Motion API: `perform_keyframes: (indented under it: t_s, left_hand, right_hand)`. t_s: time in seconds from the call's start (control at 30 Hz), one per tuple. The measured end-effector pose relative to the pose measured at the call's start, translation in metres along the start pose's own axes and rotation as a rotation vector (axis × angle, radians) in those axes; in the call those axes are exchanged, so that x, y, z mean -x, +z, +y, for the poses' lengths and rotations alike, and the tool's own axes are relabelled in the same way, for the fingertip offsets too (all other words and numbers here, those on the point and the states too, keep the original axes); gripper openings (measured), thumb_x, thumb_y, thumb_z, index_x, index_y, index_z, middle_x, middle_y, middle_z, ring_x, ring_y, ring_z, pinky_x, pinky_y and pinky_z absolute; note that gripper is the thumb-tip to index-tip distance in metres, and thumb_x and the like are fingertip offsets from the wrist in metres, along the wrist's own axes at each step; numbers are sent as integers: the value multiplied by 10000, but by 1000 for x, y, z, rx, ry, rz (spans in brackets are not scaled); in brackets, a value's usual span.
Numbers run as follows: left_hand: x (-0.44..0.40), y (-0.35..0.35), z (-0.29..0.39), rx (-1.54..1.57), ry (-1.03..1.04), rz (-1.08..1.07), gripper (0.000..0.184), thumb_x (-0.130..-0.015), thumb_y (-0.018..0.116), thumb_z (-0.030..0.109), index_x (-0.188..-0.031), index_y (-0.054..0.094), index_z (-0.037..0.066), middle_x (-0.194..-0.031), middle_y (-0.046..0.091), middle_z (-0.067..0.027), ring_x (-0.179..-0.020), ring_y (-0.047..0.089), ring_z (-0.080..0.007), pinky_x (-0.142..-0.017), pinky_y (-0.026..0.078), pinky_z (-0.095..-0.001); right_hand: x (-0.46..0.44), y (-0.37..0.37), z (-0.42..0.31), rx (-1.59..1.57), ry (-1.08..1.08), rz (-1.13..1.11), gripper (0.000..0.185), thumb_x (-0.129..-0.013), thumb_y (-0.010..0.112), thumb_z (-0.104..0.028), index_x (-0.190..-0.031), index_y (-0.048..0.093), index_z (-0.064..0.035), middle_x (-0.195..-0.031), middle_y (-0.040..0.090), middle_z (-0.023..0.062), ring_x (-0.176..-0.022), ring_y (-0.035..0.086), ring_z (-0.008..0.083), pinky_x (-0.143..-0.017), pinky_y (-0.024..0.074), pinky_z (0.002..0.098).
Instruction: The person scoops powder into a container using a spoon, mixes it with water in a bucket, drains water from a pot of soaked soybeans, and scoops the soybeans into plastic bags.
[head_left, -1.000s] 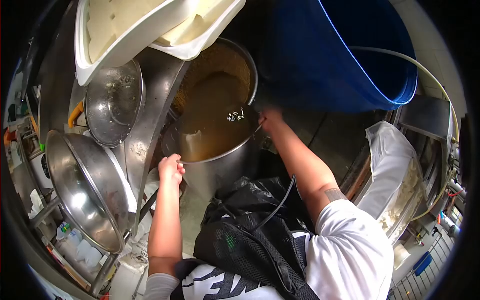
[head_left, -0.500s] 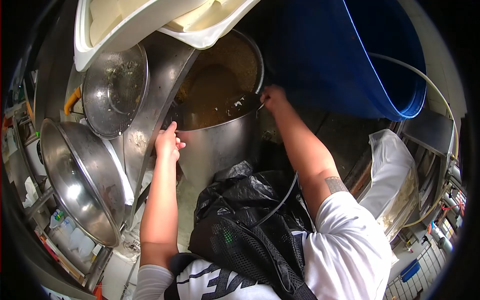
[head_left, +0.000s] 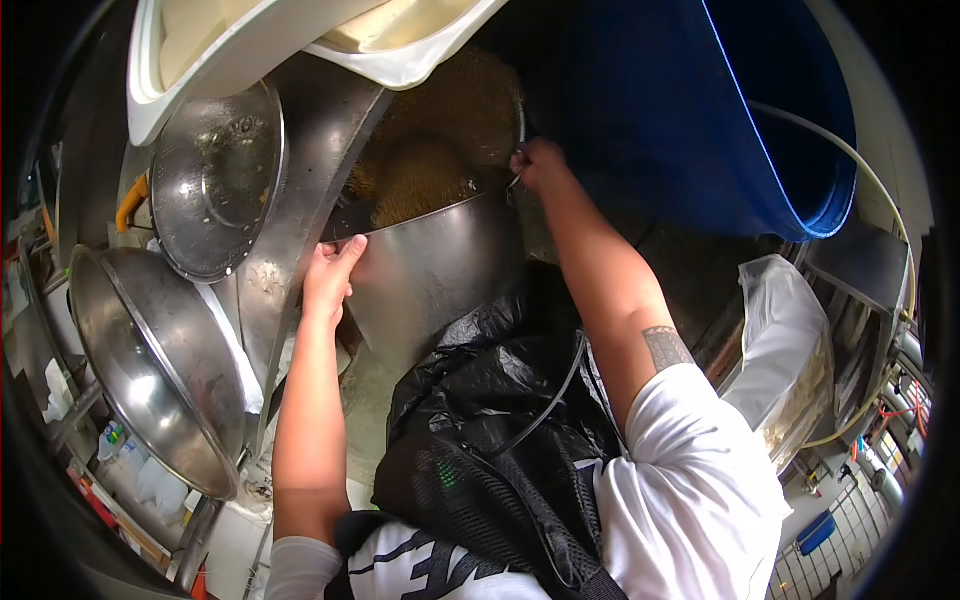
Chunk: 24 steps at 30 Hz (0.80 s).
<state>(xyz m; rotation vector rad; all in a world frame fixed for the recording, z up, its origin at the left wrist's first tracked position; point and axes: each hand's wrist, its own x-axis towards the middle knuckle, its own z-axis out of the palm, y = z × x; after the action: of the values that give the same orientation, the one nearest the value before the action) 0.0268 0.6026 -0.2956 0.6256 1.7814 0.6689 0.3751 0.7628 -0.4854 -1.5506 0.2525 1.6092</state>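
Between the steel bench (head_left: pixel 305 160) and the blue barrel (head_left: pixel 640 110), a steel pot (head_left: pixel 440 275) is held tilted, clasped at its rim by the right hand (head_left: pixel 540 165) and the left hand (head_left: pixel 330 275), whose fingers are partly hidden. Leftward, space is taken by two metal basins (head_left: pixel 150 370); the view beyond is partly blocked by white tubs (head_left: pixel 225 70).

White shirt (head_left: pixel 700 470), bottom of the frame: large black lettering (head_left: pixel 433 570), slanted, partly covered by black mesh (head_left: pixel 470 490); we make out an E-like character, but cannot read the whole word.
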Motion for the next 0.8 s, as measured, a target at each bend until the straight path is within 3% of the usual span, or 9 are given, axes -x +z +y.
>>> perform_keyframes:
  t_s: [0.1, 0.13, 0.23, 0.27, 0.3, 0.37, 0.57, 0.7, 0.8]
  left_hand:
    - [0, 5, -3, -50, 125, -14, 469, -856, 864, 465, -900, 678, 38, -887, 737, -38, -804, 668, -110, -696, 525, -268]
    - [-1, 6, -9, -116, 189, 58, 552, -818, 873, 529, -862, 706, 4, -907, 753, -83, -851, 702, -194, -821, 537, -336]
    - [1, 6, -17, -551, 206, 309, 708, -776, 866, 610, -984, 712, -49, -878, 741, -130, -842, 702, -283, -836, 537, -386]
    - [-2, 4, -20, -656, 177, 348, 855, -732, 855, 675, -1104, 686, -76, -1051, 725, -230, -941, 689, -373, -927, 523, -424]
    - [-4, 6, -27, -658, 177, 346, 855, -732, 855, 675, -1104, 686, -76, -1051, 725, -230, -941, 689, -373, -927, 523, -424]
    - [-10, 7, -40, -688, 562, 523, 812, -786, 822, 650, -1142, 662, -62, -1318, 638, -270, -1114, 656, -393, -1014, 494, -438]
    - [-13, 11, -27, -552, 629, 129, 532, -975, 699, 486, -1195, 653, 4, -1497, 532, -234, -1343, 537, -404, -1117, 421, -463]
    - [-30, 6, -26, -549, 580, 90, 508, -1001, 663, 487, -1194, 642, 18, -1496, 529, -249, -1355, 523, -416, -1136, 401, -448]
    - [-40, 7, -24, -472, 485, 60, 566, -998, 653, 522, -1210, 625, -2, -1471, 542, -270, -1355, 522, -419, -1139, 397, -449]
  right_hand:
    - [-2, 3, 1, 2, 2, -33, 37, -970, 544, 35, -978, 555, 1, -862, 538, 133, -641, 525, 230, -556, 515, 407]
    - [-1, 4, 0, 10, -4, -50, 38, -971, 546, 34, -980, 557, -2, -862, 539, 132, -643, 527, 230, -554, 515, 408]
    - [-1, 7, 0, 42, -23, -90, 43, -975, 553, 31, -985, 563, -10, -859, 541, 127, -648, 532, 230, -546, 516, 412]
    - [0, 8, -1, 53, -31, -97, 44, -977, 555, 30, -987, 564, -12, -858, 541, 125, -649, 534, 230, -543, 517, 414]
    - [-3, 6, 0, 64, -40, -102, 46, -978, 557, 29, -989, 566, -15, -857, 542, 124, -651, 536, 230, -540, 517, 415]
    - [-10, 4, 0, 100, -40, -112, 43, -976, 564, 14, -996, 574, -23, -863, 547, 119, -655, 541, 232, -541, 519, 410]
    - [-80, 4, 28, 340, -155, 7, 181, -961, 565, -73, -1093, 683, -34, -946, 684, 175, -838, 659, 312, -653, 546, 485]
    - [58, 21, 13, 1509, -950, 111, 230, -967, 611, -226, -1034, 713, -32, -965, 698, 197, -894, 668, 376, -790, 521, 521]
    - [99, 26, 22, 1251, -1191, -183, 350, -968, 646, -367, -936, 745, -33, -949, 717, 174, -969, 658, 391, -925, 478, 513]
